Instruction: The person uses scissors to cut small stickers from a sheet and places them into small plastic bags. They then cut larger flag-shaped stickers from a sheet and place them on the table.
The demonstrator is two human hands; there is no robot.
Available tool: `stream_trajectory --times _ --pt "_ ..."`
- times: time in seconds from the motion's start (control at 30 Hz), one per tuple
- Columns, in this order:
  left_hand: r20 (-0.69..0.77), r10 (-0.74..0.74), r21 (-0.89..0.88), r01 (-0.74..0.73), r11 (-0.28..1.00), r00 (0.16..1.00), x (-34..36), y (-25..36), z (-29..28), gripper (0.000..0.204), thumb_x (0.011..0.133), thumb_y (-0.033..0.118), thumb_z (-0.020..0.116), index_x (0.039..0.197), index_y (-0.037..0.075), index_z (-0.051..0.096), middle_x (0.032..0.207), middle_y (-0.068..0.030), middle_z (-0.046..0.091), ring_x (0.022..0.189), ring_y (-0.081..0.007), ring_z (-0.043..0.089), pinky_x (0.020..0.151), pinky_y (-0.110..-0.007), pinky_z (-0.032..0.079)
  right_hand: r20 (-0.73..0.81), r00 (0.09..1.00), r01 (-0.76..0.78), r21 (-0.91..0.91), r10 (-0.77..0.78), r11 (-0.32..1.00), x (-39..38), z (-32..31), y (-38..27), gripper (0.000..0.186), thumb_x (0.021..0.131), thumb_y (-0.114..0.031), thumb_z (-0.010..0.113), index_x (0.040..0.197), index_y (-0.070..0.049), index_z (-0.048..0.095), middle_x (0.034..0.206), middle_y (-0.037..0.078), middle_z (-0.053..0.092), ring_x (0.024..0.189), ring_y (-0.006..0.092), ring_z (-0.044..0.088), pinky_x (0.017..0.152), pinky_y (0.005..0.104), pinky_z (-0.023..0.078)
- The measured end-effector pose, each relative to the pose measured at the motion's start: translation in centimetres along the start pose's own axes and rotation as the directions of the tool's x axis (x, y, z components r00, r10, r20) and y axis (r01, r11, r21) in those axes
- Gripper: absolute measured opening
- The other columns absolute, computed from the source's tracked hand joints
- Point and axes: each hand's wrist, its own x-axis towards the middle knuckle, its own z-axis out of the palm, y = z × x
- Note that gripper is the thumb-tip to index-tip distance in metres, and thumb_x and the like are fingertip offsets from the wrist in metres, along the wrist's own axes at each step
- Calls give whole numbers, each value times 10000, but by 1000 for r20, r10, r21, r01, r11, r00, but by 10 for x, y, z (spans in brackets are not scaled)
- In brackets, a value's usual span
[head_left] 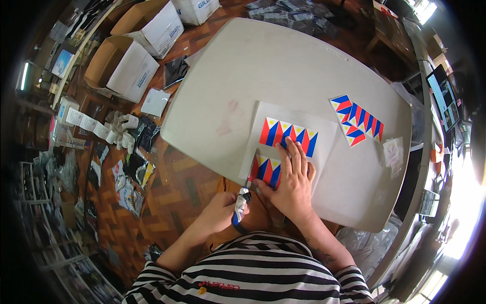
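Observation:
My left hand (pixel 221 211) is closed round the handles of a pair of scissors (pixel 241 201), which have blue and whitish, wrapped-looking grips. Their blades point away from me, along the left edge of the lower row of printed flags (pixel 267 169). That row lies on a white sheet (pixel 324 129) near the table's front edge. My right hand (pixel 293 190) rests flat on the sheet, fingers stretched out and thumb out to the left. Its fingertips touch the upper flag row (pixel 283 133), and the hand covers part of the lower one. All flags are blue, red and white with yellow marks.
Cut flag strips (pixel 365 121) overlap at the right of the pale table (pixel 217 86), near a small clear plastic packet (pixel 392 152). Open cardboard boxes (pixel 132 76) stand on the wooden floor to the left. Plastic bags (pixel 288 15) lie beyond the far edge.

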Motion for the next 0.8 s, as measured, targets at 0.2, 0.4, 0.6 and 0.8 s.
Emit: stream_trajectory --times 0.2,0.4,0.6,0.8 --pt "42 29 -293 -15 956 999 9 15 2 191 886 198 615 797 28 615 687 -4 545 598 -104 515 565 -250 398 21 1000 -5 13 5 1000 0 -1 0 906 696 -380 835 1442 -66 427 1545 124 345 1430 297 325 1057 487 290" --pt "-13 30 -332 -33 943 999 19 32 2 157 871 156 636 808 13 614 734 -36 570 629 -117 536 568 -249 414 15 1000 9 -3 -9 1000 -2 3 4 922 689 -389 828 1453 -79 414 1552 122 337 1431 297 323 1062 484 282" --pt "-45 53 -337 -65 939 998 36 53 -6 147 824 154 661 802 25 593 734 -48 571 597 -130 541 530 -256 402 -7 1000 24 5 -24 1000 -3 7 5 926 667 -396 821 1448 -95 428 1543 123 351 1422 299 336 1068 470 279" --pt "22 5 -224 0 975 1000 79 93 -28 220 805 266 645 787 58 574 664 -53 554 538 -109 494 451 -225 285 1 994 108 12 -108 994 -1 -4 12 841 691 -406 808 1397 -80 488 1533 127 371 1416 293 354 1049 459 325"
